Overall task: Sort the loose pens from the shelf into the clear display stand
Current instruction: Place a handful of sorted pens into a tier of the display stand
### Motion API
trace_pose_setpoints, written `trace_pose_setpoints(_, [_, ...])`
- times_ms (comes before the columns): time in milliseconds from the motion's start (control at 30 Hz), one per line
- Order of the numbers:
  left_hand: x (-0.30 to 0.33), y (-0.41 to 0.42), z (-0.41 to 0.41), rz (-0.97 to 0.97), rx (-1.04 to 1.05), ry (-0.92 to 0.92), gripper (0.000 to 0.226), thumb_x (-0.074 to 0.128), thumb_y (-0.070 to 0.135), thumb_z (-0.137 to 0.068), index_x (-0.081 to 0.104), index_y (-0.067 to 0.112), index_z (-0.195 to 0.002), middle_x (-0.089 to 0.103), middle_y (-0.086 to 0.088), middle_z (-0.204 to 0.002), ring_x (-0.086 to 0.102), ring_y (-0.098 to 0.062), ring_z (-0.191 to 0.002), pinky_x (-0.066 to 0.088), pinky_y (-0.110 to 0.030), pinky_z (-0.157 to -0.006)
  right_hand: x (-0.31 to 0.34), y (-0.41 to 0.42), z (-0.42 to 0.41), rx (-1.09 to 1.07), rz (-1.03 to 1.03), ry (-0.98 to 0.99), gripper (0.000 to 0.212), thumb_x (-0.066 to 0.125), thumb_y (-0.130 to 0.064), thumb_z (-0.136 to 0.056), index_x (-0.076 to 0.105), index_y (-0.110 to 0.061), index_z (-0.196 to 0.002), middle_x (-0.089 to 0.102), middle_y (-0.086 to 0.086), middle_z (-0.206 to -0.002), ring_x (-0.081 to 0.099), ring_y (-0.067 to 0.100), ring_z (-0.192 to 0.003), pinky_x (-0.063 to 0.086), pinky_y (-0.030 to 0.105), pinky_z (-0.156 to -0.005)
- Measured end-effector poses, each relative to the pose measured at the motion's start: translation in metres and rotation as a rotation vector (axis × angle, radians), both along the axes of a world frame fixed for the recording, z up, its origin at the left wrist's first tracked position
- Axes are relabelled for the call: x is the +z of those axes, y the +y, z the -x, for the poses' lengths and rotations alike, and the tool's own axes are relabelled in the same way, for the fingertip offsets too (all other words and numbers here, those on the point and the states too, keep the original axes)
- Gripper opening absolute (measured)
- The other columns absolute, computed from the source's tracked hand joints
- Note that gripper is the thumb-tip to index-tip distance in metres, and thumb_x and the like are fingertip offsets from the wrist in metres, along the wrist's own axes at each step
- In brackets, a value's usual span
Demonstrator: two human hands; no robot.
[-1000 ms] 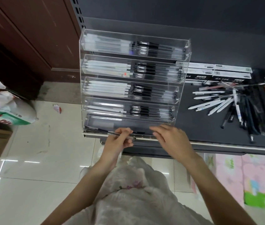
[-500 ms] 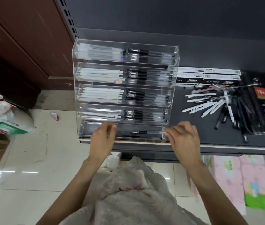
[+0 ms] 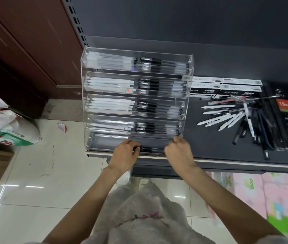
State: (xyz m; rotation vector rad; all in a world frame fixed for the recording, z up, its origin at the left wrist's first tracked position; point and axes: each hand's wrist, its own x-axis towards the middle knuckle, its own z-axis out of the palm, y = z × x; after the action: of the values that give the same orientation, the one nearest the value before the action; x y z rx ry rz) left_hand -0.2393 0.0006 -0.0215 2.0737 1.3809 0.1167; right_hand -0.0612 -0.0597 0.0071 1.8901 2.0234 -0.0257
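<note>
The dark grey metal shelf (image 3: 219, 148) carried everything, and the clear acrylic five-tier display stand (image 3: 136, 103) stood at its front left corner, its lowest tier right at the front edge. The upper four tiers held white pens on their left halves and black-gripped pens on their right. To the right along the shelf, a black packaged notebook with a red label (image 3: 287, 118) lay near the right end, and long white-and-black pen boxes (image 3: 226, 86) lay against the back, just beside the stand. Between them the loose pile of white and black pens (image 3: 234, 118) was fanned out on the shelf, well apart from your hands. Your right hand (image 3: 179, 153) was curled at the right end of the lowest tier; whether its grip held anything I could not tell. Your left hand (image 3: 124, 156) pinched a black-gripped clear pen (image 3: 145, 149) lying in that bottom tier.
</note>
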Motion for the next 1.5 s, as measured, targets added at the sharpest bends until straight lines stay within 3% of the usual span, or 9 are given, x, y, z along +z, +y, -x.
trace_pose_setpoints(67, [-0.001,0.001,-0.002,0.006,-0.011,0.022,0.028,0.048,0.021,-0.097,0.063,0.018,-0.12,0.06,-0.002,-0.118,0.065,-0.015,-0.091,0.043,-0.018,-0.086,0.007,0.006,0.004,-0.005,0.022,-0.033,0.035,0.079,0.0,-0.025,0.051,-0.019,-0.035,0.048,-0.002,-0.036,0.052,0.015,-0.048,0.03,0.019,-0.045])
trace_pose_setpoints(200, [-0.003,0.003,0.0,-0.003,-0.049,0.028,0.029,0.048,0.022,-0.097,0.062,0.019,-0.122,0.059,-0.001,-0.12,0.064,-0.015,-0.094,0.044,-0.019,-0.087,-0.001,0.0,0.005,-0.069,0.066,-0.018,0.026,0.059,0.005,-0.078,0.065,-0.02,-0.084,0.067,-0.002,-0.077,0.062,0.013,-0.078,0.031,0.024,-0.052])
trace_pose_setpoints(333, [-0.003,0.005,0.005,-0.038,-0.129,0.045,0.031,0.045,0.027,-0.098,0.058,0.023,-0.126,0.057,0.003,-0.124,0.057,-0.015,-0.108,0.047,-0.025,-0.092,-0.006,-0.008,0.011,-0.196,0.006,0.05,0.021,0.057,0.0,-0.081,0.068,-0.015,-0.092,0.069,0.003,-0.086,0.063,0.017,-0.093,0.041,0.025,-0.051])
trace_pose_setpoints(500, [0.013,0.005,0.009,-0.182,-0.296,0.178,0.034,0.037,0.036,-0.1,0.054,0.028,-0.128,0.055,0.005,-0.127,0.052,-0.016,-0.113,0.042,-0.028,-0.096,0.005,-0.027,0.013,-0.347,-0.251,0.344,0.013,0.073,-0.016,-0.074,0.073,-0.023,-0.086,0.07,-0.005,-0.078,0.065,0.015,-0.07,0.053,0.025,-0.048])
trace_pose_setpoints(667, [0.056,0.006,-0.019,-0.429,-0.412,-0.235,0.024,0.046,0.027,-0.093,0.069,0.026,-0.099,0.068,0.01,-0.086,0.065,-0.01,-0.069,0.051,-0.024,-0.056,0.024,-0.066,-0.012,-0.595,-0.49,0.546,0.015,0.071,-0.014,-0.079,0.072,-0.022,-0.091,0.068,-0.003,-0.078,0.065,0.017,-0.063,0.052,0.027,-0.05])
trace_pose_setpoints(767, [0.072,0.003,-0.059,-0.502,-0.448,-0.485,0.018,0.051,0.019,-0.09,0.069,0.019,-0.089,0.067,0.01,-0.081,0.061,-0.006,-0.068,0.048,-0.018,-0.058,0.023,-0.091,-0.048,-0.65,-0.541,0.494,0.018,0.058,-0.022,-0.083,0.072,-0.018,-0.094,0.07,0.002,-0.081,0.065,0.025,-0.073,0.054,0.032,-0.065])
trace_pose_setpoints(900, [0.08,-0.007,-0.12,-0.443,-0.426,-0.576,0.012,0.051,0.019,-0.087,0.062,0.016,-0.09,0.056,0.01,-0.075,0.052,-0.006,-0.067,0.043,-0.018,-0.059,0.015,-0.107,-0.109,-0.681,-0.619,0.441,0.025,0.051,-0.021,-0.084,0.072,-0.012,-0.094,0.071,0.006,-0.084,0.062,0.032,-0.077,0.053,0.038,-0.07])
trace_pose_setpoints(1100, [0.048,0.008,-0.234,-0.206,-0.393,-0.222,0.04,0.055,0.026,-0.091,0.048,0.02,-0.13,0.048,-0.001,-0.127,0.042,-0.018,-0.118,0.036,-0.029,-0.097,-0.009,-0.098,-0.209,-0.668,-0.639,0.433,0.035,0.068,0.0,-0.074,0.066,-0.006,-0.109,0.063,0.014,-0.111,0.057,0.039,-0.097,0.051,0.046,-0.085])
trace_pose_setpoints(1500, [0.003,0.054,-0.354,-0.318,-0.386,0.375,0.061,0.046,0.028,-0.093,0.024,0.006,-0.145,0.034,-0.017,-0.145,0.032,-0.031,-0.133,0.027,-0.041,-0.11,-0.017,-0.053,-0.293,-0.349,-0.327,0.362,0.059,0.077,-0.01,-0.066,0.059,-0.004,-0.121,0.051,0.021,-0.132,0.046,0.038,-0.126,0.039,0.049,-0.103])
